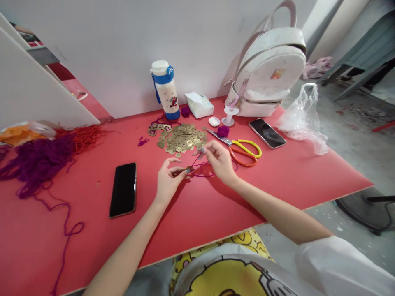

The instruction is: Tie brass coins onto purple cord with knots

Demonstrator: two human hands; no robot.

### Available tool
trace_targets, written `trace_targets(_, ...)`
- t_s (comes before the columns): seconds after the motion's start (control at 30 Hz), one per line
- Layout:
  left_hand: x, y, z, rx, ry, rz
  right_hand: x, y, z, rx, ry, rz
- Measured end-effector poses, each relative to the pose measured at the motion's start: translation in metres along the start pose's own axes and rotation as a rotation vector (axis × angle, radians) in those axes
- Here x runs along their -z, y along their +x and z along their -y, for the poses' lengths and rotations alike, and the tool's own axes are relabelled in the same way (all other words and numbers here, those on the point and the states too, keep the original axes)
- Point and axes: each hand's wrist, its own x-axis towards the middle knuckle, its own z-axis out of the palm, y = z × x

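Your left hand (pixel 168 179) pinches a coin (pixel 189 168) between the front and rear edges of the worktop (pixel 185 222); your right hand (pixel 219 160) pinches purple thread (pixel 196 160); strung coins (pixel 159 128) appear done, the loose pile (pixel 182 139) left

Bottle (pixel 166 94) stood upright by wall (pixel 123 45), tissue pack (pixel 202 107) to its right, white case (pixel 214 121) just before pack. Backpack (pixel 271 72) stood farther right. One phone (pixel 267 133) lay near plastic bag (pixel 304 119) at table (pixel 308 181) edge. Other phone (pixel 123 190), screen dark, lay well to left.
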Motion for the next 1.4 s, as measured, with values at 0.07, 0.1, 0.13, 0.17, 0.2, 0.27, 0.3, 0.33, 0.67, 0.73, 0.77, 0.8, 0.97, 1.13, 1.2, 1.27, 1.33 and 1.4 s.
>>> trace_targets(0.07, 0.002, 0.003, 0.001, -0.028, 0.018, -0.026, 0.017, 0.011, 0.012, -0.049, 0.187, -0.084)
trace_targets(0.1, 0.003, 0.004, 0.001, -0.043, 0.031, -0.041, 0.028, 0.017, 0.018, -0.034, 0.241, -0.177)
trace_targets(0.13, 0.004, 0.005, 0.002, -0.058, 0.045, -0.056, 0.041, 0.022, 0.025, -0.002, 0.29, -0.289)
trace_targets(0.17, 0.005, 0.006, 0.001, -0.07, 0.062, -0.069, 0.056, 0.025, 0.032, 0.022, 0.337, -0.394)
trace_targets(0.2, 0.007, 0.007, 0.001, -0.081, 0.078, -0.08, 0.071, 0.028, 0.038, 0.021, 0.398, -0.47)
trace_targets(0.27, 0.009, 0.009, 0.002, -0.096, 0.106, -0.094, 0.101, 0.03, 0.048, -0.003, 0.542, -0.61)
trace_targets(0.3, 0.01, 0.009, 0.002, -0.101, 0.118, -0.095, 0.115, 0.029, 0.052, -0.022, 0.602, -0.692)
trace_targets(0.33, 0.011, 0.01, 0.003, -0.103, 0.13, -0.091, 0.127, 0.027, 0.054, -0.017, 0.637, -0.767)
trace_targets(0.67, 0.01, 0.008, 0.004, -0.107, 0.104, -0.033, 0.111, 0.004, 0.028, -0.037, 0.239, -0.672)
trace_targets(0.73, 0.009, 0.007, 0.001, -0.094, 0.079, -0.023, 0.08, -0.003, 0.022, -0.053, 0.069, -0.371)
trace_targets(0.77, 0.008, 0.007, 0.0, -0.091, 0.066, -0.018, 0.063, -0.007, 0.019, -0.065, 0.01, -0.183)
trace_targets(0.8, 0.008, 0.006, 0.0, -0.094, 0.055, -0.011, 0.047, -0.011, 0.016, -0.075, -0.016, 0.014)
trace_targets(0.97, 0.007, 0.005, -0.001, -0.143, 0.039, 0.006, -0.003, -0.019, 0.004, -0.189, -0.263, 0.583)
trace_targets(1.13, 0.007, 0.004, -0.002, -0.127, 0.013, -0.082, 0.005, -0.006, 0.014, -0.078, -0.438, 0.595)
trace_targets(1.2, 0.006, 0.004, -0.003, -0.1, -0.009, -0.097, 0.012, -0.001, 0.018, -0.038, -0.41, 0.508)
trace_targets(1.27, 0.004, 0.003, -0.002, -0.082, -0.023, -0.102, 0.016, 0.002, 0.017, -0.023, -0.388, 0.44)
trace_targets(1.33, 0.003, 0.002, -0.001, -0.069, -0.024, -0.093, 0.018, 0.003, 0.013, -0.008, -0.366, 0.387)
trace_targets(1.4, 0.003, 0.002, 0.001, -0.061, -0.013, -0.084, 0.019, 0.003, 0.008, 0.017, -0.336, 0.338)
